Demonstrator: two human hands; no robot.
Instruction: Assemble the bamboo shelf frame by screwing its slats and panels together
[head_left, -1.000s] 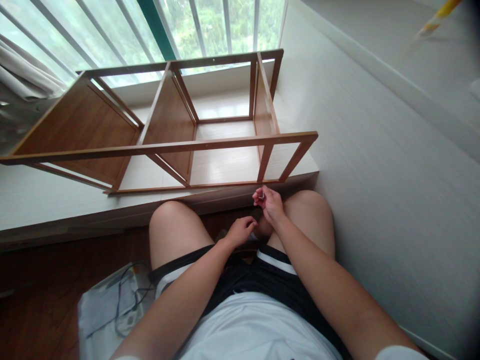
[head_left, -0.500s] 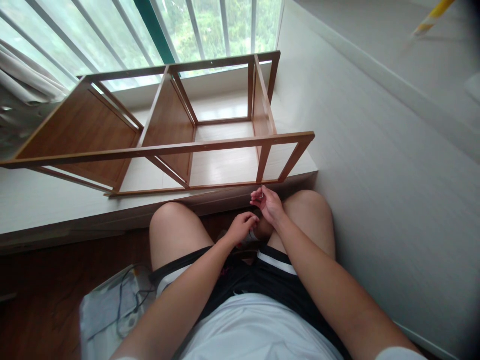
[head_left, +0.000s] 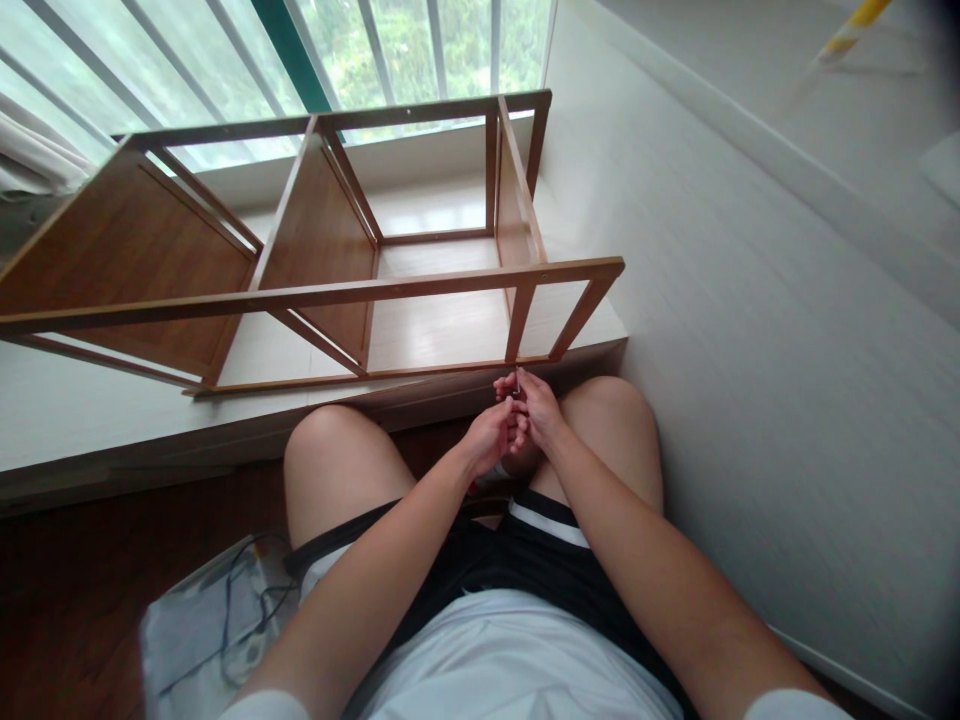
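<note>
So there's a tiny metal bit (head_left: 517, 387), too small for me to identify, pinched in the fingers of the right hand (head_left: 538, 408), just below the near bottom rail of a wooden rack (head_left: 375, 290). The left hand (head_left: 491, 437) is right up against it, fingers curled, but I honestly can't tell if it's gripping anything. The rack's lying on its side on a pale ledge (head_left: 82, 415), and its low rail runs along the front edge, so my worry would be a hard push or pull there: could slide or tip the thing toward the knees (head_left: 345, 440). Bigger risk imo is dropping that metal bit, since it's only in the fingertips and the hands are over the gap between the legs, with dark floor (head_left: 60, 590) below where it'd be a pain to find. The right-hand end of the rack is also near the wall (head_left: 750, 280), so a shove that way might scuff it. There's a whitish box (head_left: 191, 630) with a dark cable (head_left: 227, 600) beside the left leg too, easy to snag when shifting around.
</note>
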